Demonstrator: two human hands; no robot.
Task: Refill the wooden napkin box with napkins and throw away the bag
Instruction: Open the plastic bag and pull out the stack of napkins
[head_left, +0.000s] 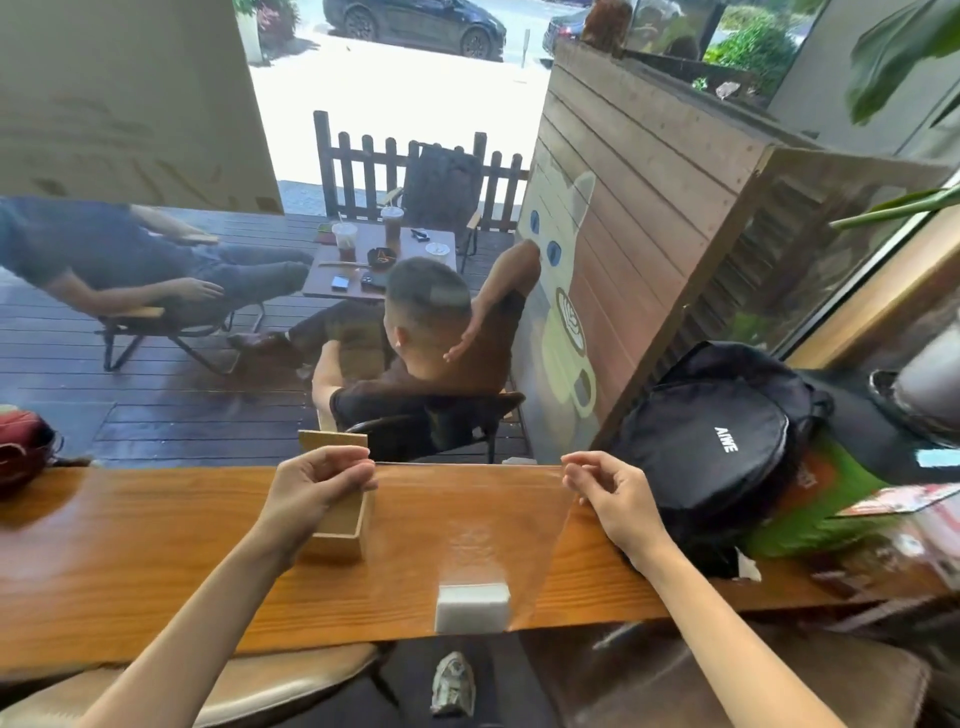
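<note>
Head view looks down on a long wooden counter (130, 545) running along a window. At its right end rests a black backpack (711, 441). A clear plastic bag (467, 519) is held up and stretched taut above the counter, its top edge level between both hands. At the bottom of the bag sits a white stack of napkins (471, 607), hanging near the counter's near edge. The wooden napkin box (343, 519) stands on the counter just behind the left hand (317, 488), its lid raised upright. That hand pinches the bag's top left corner between thumb and fingers; the right hand (608, 493) pinches the top right corner likewise.
</note>
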